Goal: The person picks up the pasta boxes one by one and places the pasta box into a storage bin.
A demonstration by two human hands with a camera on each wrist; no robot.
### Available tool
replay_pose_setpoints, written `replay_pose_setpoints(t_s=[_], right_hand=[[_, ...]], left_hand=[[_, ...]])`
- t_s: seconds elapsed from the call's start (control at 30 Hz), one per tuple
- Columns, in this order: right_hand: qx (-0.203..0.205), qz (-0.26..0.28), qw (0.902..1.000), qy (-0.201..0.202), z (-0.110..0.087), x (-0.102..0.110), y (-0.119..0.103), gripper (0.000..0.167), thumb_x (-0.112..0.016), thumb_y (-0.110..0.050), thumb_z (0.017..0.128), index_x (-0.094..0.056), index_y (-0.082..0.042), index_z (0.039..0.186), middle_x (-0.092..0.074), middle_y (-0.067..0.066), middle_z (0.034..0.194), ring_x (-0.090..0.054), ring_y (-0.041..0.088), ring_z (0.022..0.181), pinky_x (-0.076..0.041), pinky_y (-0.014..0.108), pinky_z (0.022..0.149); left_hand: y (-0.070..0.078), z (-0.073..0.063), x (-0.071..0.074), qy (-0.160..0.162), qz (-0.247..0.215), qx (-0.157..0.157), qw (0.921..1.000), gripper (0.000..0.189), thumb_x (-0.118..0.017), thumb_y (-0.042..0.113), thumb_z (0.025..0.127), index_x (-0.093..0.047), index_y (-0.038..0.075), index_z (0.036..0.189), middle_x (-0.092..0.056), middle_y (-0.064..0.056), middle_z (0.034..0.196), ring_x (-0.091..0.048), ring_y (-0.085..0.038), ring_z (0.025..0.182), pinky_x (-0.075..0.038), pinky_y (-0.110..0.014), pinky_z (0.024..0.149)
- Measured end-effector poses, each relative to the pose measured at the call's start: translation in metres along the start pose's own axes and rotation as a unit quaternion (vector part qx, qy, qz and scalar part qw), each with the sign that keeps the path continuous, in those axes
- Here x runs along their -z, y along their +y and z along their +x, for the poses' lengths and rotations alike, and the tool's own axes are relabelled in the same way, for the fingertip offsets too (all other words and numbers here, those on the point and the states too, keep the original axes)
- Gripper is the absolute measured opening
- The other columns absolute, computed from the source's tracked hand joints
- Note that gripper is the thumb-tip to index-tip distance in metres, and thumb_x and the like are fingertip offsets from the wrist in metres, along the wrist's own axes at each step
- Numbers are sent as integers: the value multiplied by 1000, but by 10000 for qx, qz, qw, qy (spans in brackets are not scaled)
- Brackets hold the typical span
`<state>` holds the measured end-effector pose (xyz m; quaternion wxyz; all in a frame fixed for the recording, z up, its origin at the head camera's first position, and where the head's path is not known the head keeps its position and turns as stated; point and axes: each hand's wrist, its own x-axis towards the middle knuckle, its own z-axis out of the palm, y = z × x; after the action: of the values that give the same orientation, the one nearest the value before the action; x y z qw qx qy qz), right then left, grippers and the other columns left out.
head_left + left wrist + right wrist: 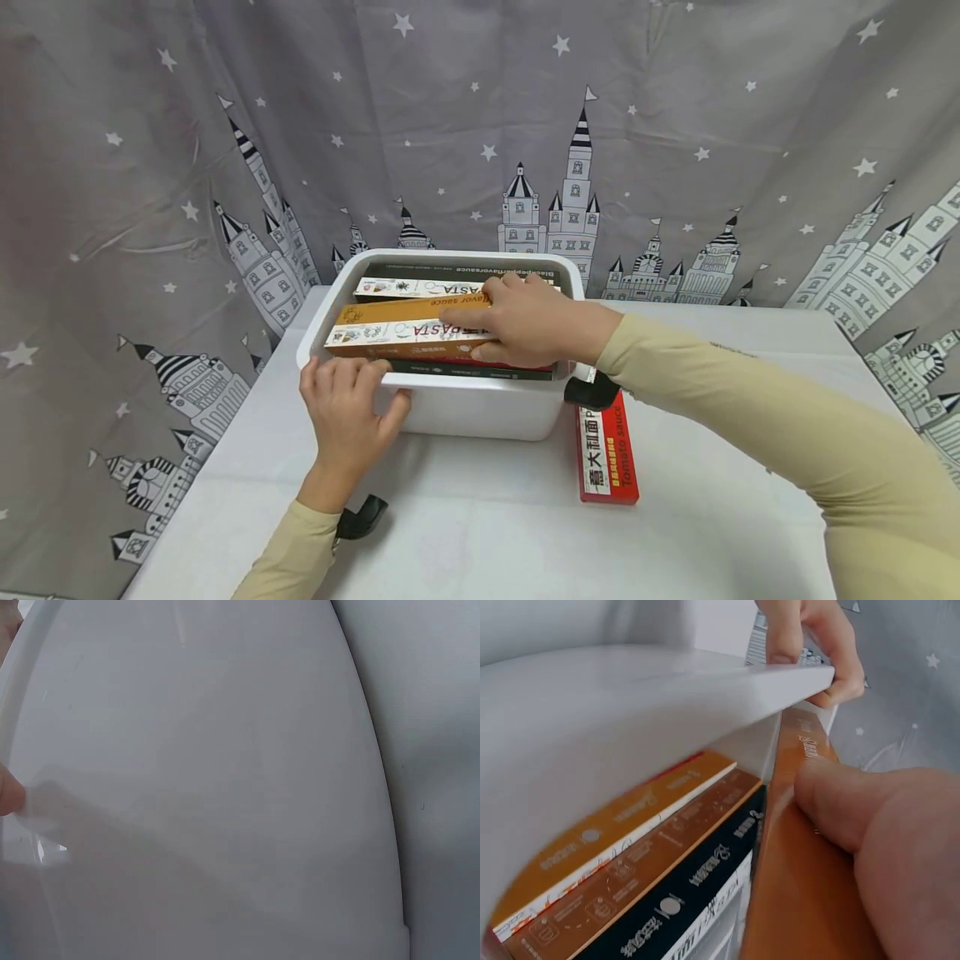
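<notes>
A white plastic bin (465, 412) stands on the table, with several flat pasta boxes inside. My left hand (347, 412) grips its near rim at the left corner, fingers over the edge and thumb against the outer wall. With its thumb along the near side and fingers over the top, my right hand (528, 321) holds an orange pasta box (390, 321) that lies slightly slanted at the bin's top. Behind that box is a black pasta box (390, 275). In the right wrist view, orange, brown and black boxes (705, 877) stand side by side lower down.
A red tomato sauce pasta box (609, 458) lies on the white table (480, 517) just right of the bin, partly hidden by the right wrist's black strap. A grey curtain (450, 108) with stars and castles hangs behind the table.
</notes>
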<state>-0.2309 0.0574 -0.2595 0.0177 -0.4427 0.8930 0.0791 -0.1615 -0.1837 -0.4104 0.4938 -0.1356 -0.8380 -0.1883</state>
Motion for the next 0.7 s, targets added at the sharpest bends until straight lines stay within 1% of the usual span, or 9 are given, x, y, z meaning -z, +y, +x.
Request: replay_pose_setpoints(t_s=[0.2,0.33,0.43,0.5,0.7], right_hand=[[17,-109,9992,-385,9,-1,-8,62,-51,-52,101,-31,-43,158,-56,22,141,-57,40,129,-48,57,106],[21,-83,9979,-635,14,-2,-10,61,-52,-52,101,-31,-45,158,-57,21,139,-57,39,128,-50,57,104],[127,-66,9968,-784,19,-4,-11,59,-52,-50,101,-34,-44,157,-61,19,133,-59,37,123,-52,55,99],[141,-90,9957,-912,23,-5,-13,58,-52,-50,101,-35,-44,156,-62,17,131,-59,36,122,-52,54,99],[50,-195,9924,-1214,34,-6,-19,56,-52,-48,101,-36,-46,155,-66,11,128,-59,30,116,-53,49,97]], left_hand=[[0,0,0,-15,35,15,10000,31,-55,30,81,-62,2,96,-54,-17,87,-46,-40,92,-26,-69,103],[1,0,0,-20,45,20,10000,32,-55,29,82,-62,2,96,-54,-17,86,-46,-40,91,-26,-70,103],[1,0,-1,13,36,7,10000,30,-55,29,81,-62,2,95,-54,-17,85,-46,-40,90,-27,-71,102],[0,0,0,24,27,-2,10000,30,-55,29,81,-62,3,94,-54,-17,85,-46,-40,89,-27,-71,102],[0,0,-1,56,6,-27,10000,29,-55,28,81,-61,3,93,-54,-17,85,-47,-39,89,-27,-70,102]])
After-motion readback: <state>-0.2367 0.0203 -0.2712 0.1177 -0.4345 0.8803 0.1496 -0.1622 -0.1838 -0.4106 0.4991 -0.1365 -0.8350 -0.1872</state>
